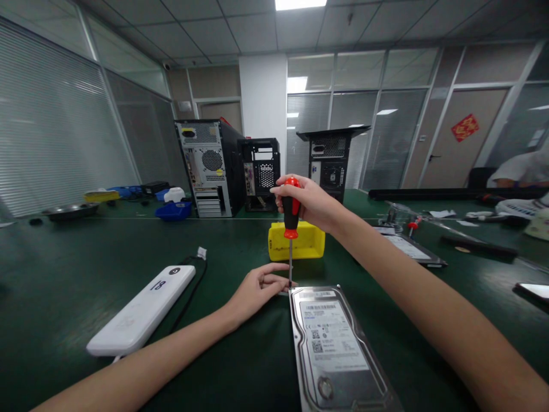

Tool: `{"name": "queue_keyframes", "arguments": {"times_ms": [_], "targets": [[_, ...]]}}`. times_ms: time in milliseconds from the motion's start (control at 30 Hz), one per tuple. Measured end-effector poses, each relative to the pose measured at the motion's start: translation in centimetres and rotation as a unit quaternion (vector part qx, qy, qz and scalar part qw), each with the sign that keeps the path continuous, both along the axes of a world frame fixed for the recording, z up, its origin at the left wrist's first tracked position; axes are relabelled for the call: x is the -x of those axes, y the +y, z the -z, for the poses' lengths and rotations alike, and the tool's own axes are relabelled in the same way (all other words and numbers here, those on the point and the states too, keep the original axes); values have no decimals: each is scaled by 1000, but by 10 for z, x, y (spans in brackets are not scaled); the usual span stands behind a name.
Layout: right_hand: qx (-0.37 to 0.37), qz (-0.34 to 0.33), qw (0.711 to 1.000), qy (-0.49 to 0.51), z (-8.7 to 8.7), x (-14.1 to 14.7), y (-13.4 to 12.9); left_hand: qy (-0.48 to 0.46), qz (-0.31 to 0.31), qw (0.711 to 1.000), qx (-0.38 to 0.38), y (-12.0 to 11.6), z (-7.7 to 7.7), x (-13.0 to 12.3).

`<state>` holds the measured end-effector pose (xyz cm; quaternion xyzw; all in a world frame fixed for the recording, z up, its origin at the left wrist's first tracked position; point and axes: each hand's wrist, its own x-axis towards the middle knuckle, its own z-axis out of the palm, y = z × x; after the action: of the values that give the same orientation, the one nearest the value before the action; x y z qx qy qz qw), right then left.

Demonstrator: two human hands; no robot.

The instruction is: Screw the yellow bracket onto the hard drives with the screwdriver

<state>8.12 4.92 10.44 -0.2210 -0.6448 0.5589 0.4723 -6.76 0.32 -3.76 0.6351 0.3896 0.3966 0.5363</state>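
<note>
A silver hard drive (332, 335) with a white label lies on the green table (206, 366), its far edge towards the middle. My right hand (306, 200) grips the red and black handle of a screwdriver (291, 220), which stands upright with its tip at the drive's far left corner. Beside that corner rests my left hand (261, 289), fingers bent and close together around the screwdriver's tip; what they hold, if anything, is hidden. Just behind the screwdriver sits a yellow bin (311, 240).
A white power bank (143, 309) with a black cable lies at left. Computer cases (210, 166) stand behind, with a blue tray (174, 210) beside them. Another hard drive (407, 247) and a second screwdriver (413, 226) are at right. A person's sleeve (521, 169) shows far right.
</note>
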Motion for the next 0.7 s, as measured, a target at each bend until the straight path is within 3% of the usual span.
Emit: {"name": "queue_keyframes", "arguments": {"times_ms": [233, 500, 700], "targets": [[-3, -6, 1000, -8, -2, 1, -3, 5, -10, 1000, -7, 0, 1, 1], [-77, -19, 997, -24, 1, 4, -12, 11, 2, 1000, -9, -4, -4, -2], [-60, 7, 998, -32, -1, 6, -18, 48, 3, 998, -32, 0, 1, -1]]}}
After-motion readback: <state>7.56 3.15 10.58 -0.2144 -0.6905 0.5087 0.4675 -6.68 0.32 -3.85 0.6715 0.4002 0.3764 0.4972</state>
